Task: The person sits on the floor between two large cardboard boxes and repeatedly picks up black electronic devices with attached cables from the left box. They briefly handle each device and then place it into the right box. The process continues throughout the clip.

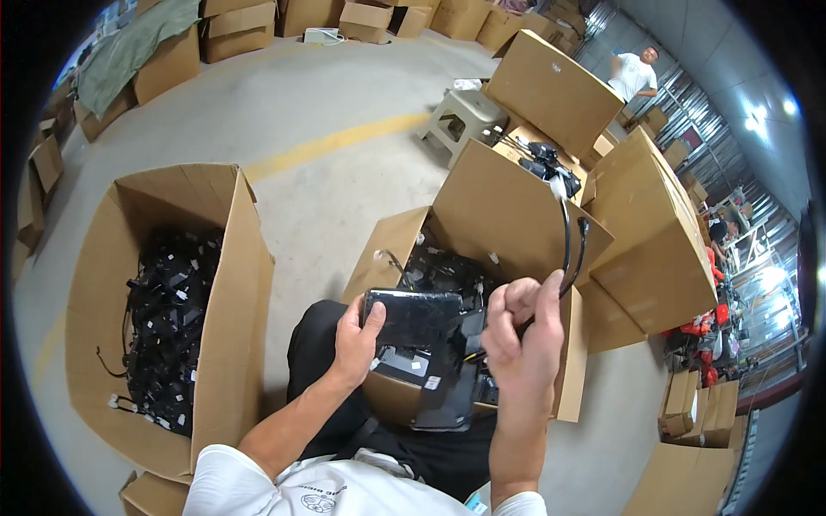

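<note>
My left hand (pixel 353 346) grips the left end of a flat, glossy black rectangular device (pixel 411 318), thumb on top. A thin cable with a light connector rises near its upper left edge. Raised to the right, my right hand (pixel 527 335) has its fingers closed on a black cable (pixel 567 236) that loops up above the fingertips. Whether this cable joins the device cannot be made out. Under both hands stands an open cardboard box (pixel 516 193) holding several black devices and wires. A flat black part (pixel 447 400) lies at its near edge, over my lap.
At my left stands a tall open carton (pixel 228 327) filled with black parts, cables and white connectors. Beyond the middle box are a grey plastic stool (pixel 465 120), more black cabled parts (pixel 546 162) and large cartons (pixel 641 232). A person (pixel 635 73) stands at the back right.
</note>
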The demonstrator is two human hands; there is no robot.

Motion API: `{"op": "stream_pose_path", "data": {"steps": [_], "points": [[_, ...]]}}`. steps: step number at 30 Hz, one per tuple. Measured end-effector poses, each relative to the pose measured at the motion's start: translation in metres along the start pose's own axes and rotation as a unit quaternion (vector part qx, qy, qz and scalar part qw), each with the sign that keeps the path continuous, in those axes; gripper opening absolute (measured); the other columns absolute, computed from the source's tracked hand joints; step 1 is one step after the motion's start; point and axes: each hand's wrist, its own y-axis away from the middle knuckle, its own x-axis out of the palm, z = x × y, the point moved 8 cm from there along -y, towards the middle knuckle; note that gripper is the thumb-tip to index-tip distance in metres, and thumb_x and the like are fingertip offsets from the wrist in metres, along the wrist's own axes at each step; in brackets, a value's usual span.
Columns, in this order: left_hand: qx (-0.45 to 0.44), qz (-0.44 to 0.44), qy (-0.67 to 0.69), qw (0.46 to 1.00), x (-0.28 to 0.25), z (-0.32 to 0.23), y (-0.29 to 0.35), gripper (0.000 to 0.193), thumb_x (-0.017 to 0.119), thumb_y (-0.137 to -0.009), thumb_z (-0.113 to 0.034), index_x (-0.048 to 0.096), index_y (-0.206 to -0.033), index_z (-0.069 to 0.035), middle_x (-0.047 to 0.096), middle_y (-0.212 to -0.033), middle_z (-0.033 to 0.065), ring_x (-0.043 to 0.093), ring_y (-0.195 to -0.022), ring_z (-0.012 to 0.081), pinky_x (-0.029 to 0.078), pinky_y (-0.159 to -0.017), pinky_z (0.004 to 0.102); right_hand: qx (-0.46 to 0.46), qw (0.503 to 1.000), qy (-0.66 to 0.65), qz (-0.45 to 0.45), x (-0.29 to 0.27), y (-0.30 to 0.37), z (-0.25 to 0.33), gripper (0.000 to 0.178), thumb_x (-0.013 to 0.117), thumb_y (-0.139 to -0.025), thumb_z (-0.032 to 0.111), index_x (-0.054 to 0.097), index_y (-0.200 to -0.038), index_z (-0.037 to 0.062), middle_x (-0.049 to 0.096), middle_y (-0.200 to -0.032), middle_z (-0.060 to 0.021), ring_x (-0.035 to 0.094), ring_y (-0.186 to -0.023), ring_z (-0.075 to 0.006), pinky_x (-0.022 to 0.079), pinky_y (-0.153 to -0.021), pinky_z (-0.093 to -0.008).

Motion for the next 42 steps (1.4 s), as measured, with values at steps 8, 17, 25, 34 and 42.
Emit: {"op": "stream_pose_path", "data": {"steps": [8,17,25,34,42], "points": [[-0.232,0.183,0.274,0.915,0.019,0.008,0.016,0.033,0.059,-0.104,-0.021,0.059,-0.129,0.001,0.071,-0.112,0.0070,0.069,-0.097,0.0143,0.057,-0.087,0.0314,0.182,0.976,0.066,0.096,0.032,-0.003,-0.046,0.071,0.025,-0.109,0.058,0.061,-0.087,0.0013,0.068,-0.080,-0.0223,0.028,-0.036,-0.0078,0.021,-0.034,-0.0229],[-0.250,0.269,0.036,0.929,0.016,0.005,0.046,0.051,0.080,-0.085,-0.012,0.058,-0.129,0.005,0.070,-0.108,0.0097,0.070,-0.096,0.0173,0.057,-0.089,0.0332,0.165,0.936,0.305,0.061,-0.020,-0.019,-0.075,0.052,0.041,-0.110,0.046,0.061,-0.116,-0.0018,0.070,-0.092,-0.0125,0.053,-0.058,-0.0107,0.042,-0.054,-0.0256],[-0.183,0.102,0.068,0.975,0.002,-0.001,0.036,0.042,0.078,-0.089,-0.017,0.058,-0.121,0.003,0.070,-0.105,0.0115,0.070,-0.092,0.0183,0.058,-0.086,0.0331,-0.042,0.900,0.428,-0.073,-0.100,0.060,-0.100,0.040,0.060,-0.105,0.026,0.052,-0.133,-0.0004,0.062,-0.101,-0.0035,0.055,-0.090,-0.0101,0.049,-0.082,-0.0276],[0.066,0.052,-0.282,0.956,0.027,-0.025,0.060,0.066,0.090,-0.078,-0.023,0.055,-0.129,0.001,0.065,-0.114,0.0083,0.062,-0.103,0.0166,0.050,-0.094,0.0320,-0.032,0.934,0.261,-0.243,-0.144,0.096,-0.120,0.037,0.066,-0.100,0.035,0.064,-0.111,0.0000,0.066,-0.100,-0.0022,0.057,-0.090,-0.0095,0.049,-0.081,-0.0283],[-0.004,0.105,-0.326,0.939,0.037,0.001,0.064,0.056,0.087,-0.081,-0.022,0.058,-0.122,0.003,0.068,-0.105,0.0081,0.064,-0.095,0.0146,0.052,-0.088,0.0298,0.024,0.949,0.077,-0.306,-0.171,0.117,-0.157,0.039,0.064,-0.101,0.042,0.067,-0.099,0.0026,0.066,-0.092,-0.0001,0.056,-0.081,-0.0068,0.048,-0.074,-0.0261]]}}
